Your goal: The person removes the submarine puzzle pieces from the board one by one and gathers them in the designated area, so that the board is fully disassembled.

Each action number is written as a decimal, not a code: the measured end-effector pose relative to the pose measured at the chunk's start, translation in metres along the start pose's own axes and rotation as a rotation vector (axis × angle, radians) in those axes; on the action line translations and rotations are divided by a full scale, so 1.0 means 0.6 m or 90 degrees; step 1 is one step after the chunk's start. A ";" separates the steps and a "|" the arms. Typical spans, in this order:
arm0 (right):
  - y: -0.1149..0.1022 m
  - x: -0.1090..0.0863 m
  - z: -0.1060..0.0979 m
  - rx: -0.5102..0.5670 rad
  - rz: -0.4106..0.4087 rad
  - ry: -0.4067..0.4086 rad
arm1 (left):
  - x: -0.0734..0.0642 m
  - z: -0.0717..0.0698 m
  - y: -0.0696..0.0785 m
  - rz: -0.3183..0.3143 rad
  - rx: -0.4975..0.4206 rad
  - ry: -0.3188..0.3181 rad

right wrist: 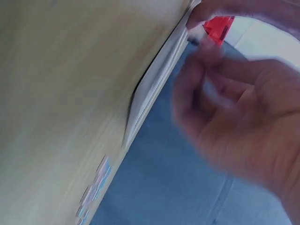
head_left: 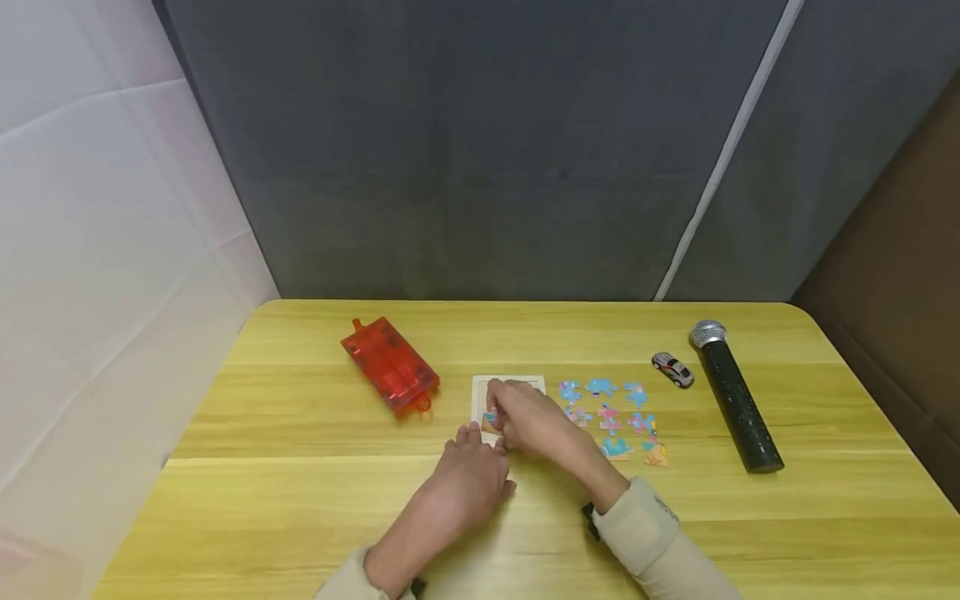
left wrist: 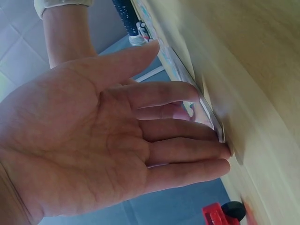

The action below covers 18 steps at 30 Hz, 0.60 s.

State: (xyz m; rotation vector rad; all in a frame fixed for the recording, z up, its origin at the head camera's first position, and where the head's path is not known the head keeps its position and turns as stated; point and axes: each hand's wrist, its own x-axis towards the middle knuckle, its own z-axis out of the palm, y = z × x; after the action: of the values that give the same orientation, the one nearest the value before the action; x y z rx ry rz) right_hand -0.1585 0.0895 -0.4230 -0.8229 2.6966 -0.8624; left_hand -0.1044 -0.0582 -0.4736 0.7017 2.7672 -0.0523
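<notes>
A small white puzzle tray (head_left: 477,398) lies on the table in front of me, partly covered by both hands. My left hand (head_left: 474,475) is at its near left corner, with fairly straight fingers; in the left wrist view the fingertips (left wrist: 224,150) touch the tray edge. Over the tray is my right hand (head_left: 528,419), thumb and fingers curled together in a pinch. A blue and orange puzzle piece (head_left: 489,422) shows at its fingertips, mostly hidden by them. Motion blurs this hand in the right wrist view.
Several loose puzzle pieces (head_left: 609,418) lie in rows right of the tray. Farther right are a toy car (head_left: 673,369) and a black microphone (head_left: 738,404). A red translucent case (head_left: 390,367) lies to the left. A grey partition (head_left: 480,167) stands behind the table.
</notes>
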 end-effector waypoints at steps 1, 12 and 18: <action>-0.010 -0.003 -0.012 0.008 0.025 0.005 | 0.000 0.000 0.000 -0.004 0.003 -0.001; 0.059 -0.055 -0.125 0.119 0.164 -0.209 | -0.003 -0.005 0.005 -0.018 0.007 0.014; 0.065 -0.065 -0.129 0.102 0.205 -0.235 | 0.000 -0.002 0.006 -0.019 0.002 0.024</action>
State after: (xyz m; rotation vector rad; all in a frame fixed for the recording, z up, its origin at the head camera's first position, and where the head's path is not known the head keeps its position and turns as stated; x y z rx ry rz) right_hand -0.1699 0.1744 -0.3822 -0.4420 2.3136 -0.7526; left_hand -0.1028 -0.0548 -0.4722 0.6684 2.8147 -0.0511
